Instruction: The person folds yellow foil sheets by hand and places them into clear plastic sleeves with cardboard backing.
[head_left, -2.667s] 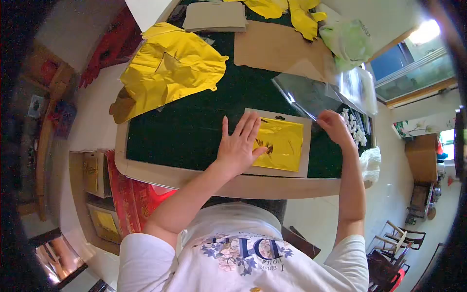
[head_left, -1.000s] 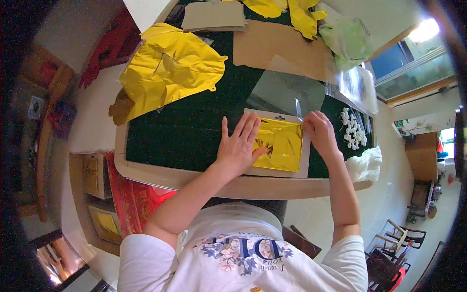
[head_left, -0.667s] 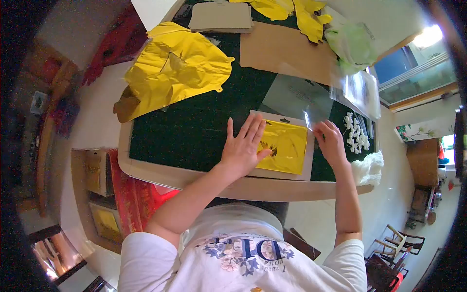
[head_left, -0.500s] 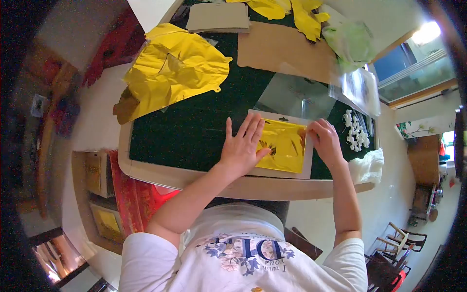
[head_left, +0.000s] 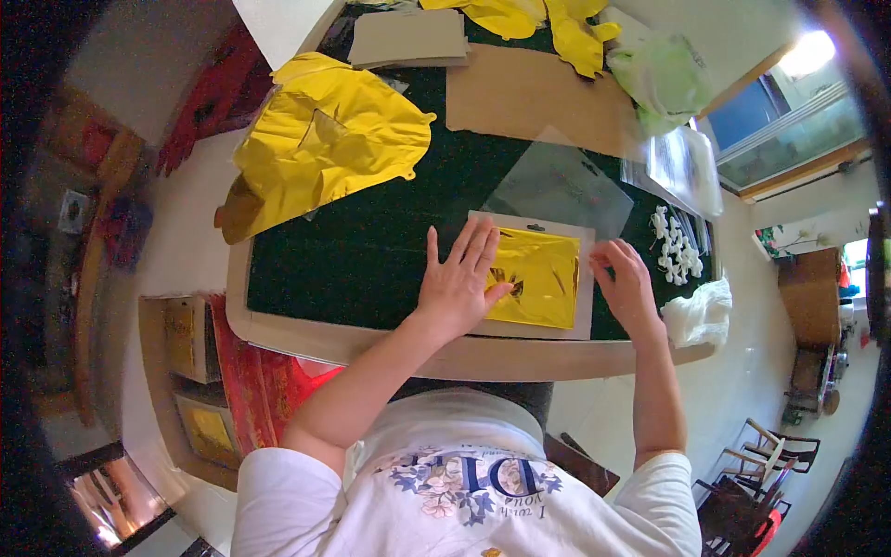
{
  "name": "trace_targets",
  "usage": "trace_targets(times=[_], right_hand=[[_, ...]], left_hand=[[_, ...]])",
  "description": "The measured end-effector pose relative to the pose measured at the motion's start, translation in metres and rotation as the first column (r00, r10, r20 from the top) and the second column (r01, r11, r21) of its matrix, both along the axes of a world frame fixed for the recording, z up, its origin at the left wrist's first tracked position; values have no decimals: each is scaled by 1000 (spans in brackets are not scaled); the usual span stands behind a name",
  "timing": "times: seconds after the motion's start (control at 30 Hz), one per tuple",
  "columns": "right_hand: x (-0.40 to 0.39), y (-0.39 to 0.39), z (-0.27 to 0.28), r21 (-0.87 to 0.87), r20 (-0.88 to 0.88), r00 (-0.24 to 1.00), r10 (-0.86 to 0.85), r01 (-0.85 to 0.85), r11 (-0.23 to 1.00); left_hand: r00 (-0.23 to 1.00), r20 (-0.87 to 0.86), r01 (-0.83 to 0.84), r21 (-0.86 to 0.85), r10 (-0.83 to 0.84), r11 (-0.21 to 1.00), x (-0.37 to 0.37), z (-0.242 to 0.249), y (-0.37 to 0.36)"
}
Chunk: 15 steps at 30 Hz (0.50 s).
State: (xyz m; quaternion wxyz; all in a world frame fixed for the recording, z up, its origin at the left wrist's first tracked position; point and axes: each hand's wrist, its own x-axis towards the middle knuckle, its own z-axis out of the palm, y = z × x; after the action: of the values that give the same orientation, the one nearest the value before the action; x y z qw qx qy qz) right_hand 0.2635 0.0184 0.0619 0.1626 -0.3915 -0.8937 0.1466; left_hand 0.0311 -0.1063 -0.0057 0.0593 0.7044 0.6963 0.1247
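Observation:
A folded yellow foil sheet (head_left: 543, 292), probably a balloon, lies on a grey-brown cardboard card (head_left: 585, 243) with a hanging slot in its top edge. My left hand (head_left: 459, 283) is spread flat over the left side of the card and foil, thumb on the foil. Just off the card's right edge, my right hand (head_left: 626, 283) has loosely bent fingers, the thumb a little apart from them, and nothing visible between them. Behind the card lies a clear plastic sleeve (head_left: 557, 186).
A large crumpled yellow foil balloon (head_left: 343, 130) lies at the left. Further back are stacked cards (head_left: 408, 37) and a brown paper sheet (head_left: 529, 93). White ribbon bundles (head_left: 677, 246), clear bags (head_left: 685, 172) and a white plastic bag (head_left: 698, 314) sit at the right.
My right hand has drawn away from the foil's right edge, and its fingers have loosened. The left hand stays on the card. The clear sleeve behind has shifted slightly.

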Motion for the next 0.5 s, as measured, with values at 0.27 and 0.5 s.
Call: trace_targets(times=[0.27,0.5], right_hand=[[29,-48,-5,-718,-87,898,-432,244,652],[20,-52,-12,-874,-405,590,-699,-24,486]], left_hand=[[1000,1,-5,-1,5,1000,0,2,-2],[1000,-12,-4,-26,4,1000,0,6,0]])
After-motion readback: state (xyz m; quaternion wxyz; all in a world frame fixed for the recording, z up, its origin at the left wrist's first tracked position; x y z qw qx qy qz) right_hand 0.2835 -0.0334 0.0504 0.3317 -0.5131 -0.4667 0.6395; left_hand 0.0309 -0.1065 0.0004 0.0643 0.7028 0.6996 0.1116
